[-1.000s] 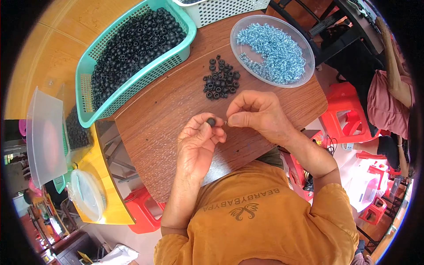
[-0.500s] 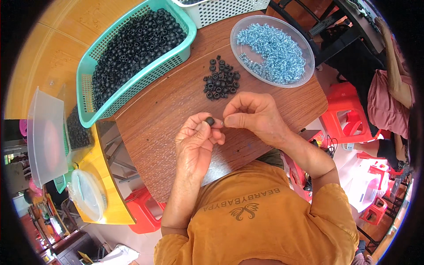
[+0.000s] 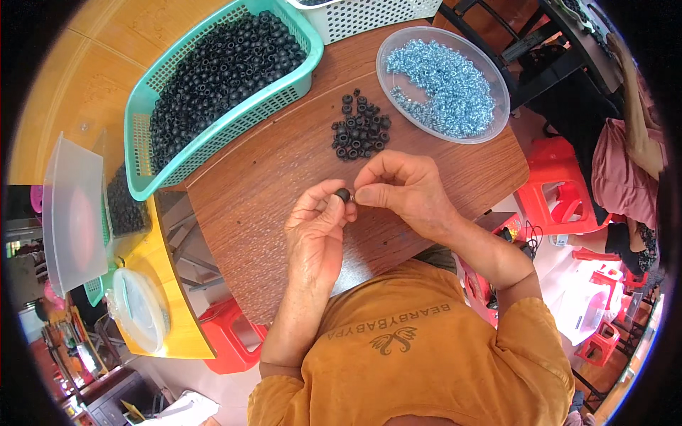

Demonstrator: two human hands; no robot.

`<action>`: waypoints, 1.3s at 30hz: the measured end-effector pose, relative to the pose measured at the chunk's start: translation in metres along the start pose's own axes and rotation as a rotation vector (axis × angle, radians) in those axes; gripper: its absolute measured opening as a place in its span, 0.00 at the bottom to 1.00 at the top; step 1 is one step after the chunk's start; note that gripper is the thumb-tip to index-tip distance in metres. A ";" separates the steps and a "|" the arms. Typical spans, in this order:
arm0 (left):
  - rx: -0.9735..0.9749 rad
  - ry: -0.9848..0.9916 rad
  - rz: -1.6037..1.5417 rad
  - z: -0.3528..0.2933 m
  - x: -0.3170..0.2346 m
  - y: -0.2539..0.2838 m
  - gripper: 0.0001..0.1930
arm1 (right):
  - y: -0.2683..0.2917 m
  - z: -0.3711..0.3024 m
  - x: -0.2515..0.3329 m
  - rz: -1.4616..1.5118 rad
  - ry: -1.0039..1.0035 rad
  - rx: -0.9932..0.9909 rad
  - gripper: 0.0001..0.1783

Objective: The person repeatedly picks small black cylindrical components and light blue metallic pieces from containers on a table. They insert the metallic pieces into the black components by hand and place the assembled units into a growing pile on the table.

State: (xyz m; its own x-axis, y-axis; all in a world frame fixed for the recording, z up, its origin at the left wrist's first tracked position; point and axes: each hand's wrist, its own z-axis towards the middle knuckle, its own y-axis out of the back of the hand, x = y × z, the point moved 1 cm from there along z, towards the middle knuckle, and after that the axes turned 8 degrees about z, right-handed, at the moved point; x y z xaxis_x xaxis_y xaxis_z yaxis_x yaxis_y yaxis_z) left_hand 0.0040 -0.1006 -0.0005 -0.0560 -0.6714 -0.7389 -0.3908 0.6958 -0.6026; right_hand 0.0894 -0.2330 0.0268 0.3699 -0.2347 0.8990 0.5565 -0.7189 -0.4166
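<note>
My left hand [image 3: 316, 227] pinches a small round black piece [image 3: 343, 194] between thumb and fingertips, above the brown wooden table [image 3: 249, 227]. The thumb and forefinger of my right hand [image 3: 412, 195] are pressed together right beside that piece. Whatever they grip is too small to make out. Just beyond my hands lies a loose pile of black pieces [image 3: 359, 129], round with open holes. Farther to the right, a round translucent tray [image 3: 504, 110] holds many tiny shiny light-blue pieces.
A teal basket [image 3: 310, 74] full of black pieces stands at the far left, with a white basket [image 3: 369, 20] beside it. On a yellow side table [image 3: 186, 323] is a round clear container [image 3: 142, 309]. Red stools [image 3: 229, 341] stand below. Someone in pink [image 3: 625, 167] sits at right.
My right fingertips have come closer to the black piece, and the gap between the two hands has narrowed. The left hand has shifted slightly right.
</note>
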 end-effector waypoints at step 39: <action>-0.046 0.005 -0.059 -0.003 0.007 -0.002 0.10 | -0.009 0.005 -0.005 -0.218 0.078 -0.095 0.05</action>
State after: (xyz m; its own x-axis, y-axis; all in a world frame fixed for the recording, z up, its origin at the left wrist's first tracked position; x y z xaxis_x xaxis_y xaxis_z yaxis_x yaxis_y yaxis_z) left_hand 0.0015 -0.1073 -0.0031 -0.0360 -0.7119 -0.7013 -0.4356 0.6428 -0.6301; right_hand 0.0856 -0.2221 0.0251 0.1884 -0.1148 0.9754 0.5431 -0.8153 -0.2009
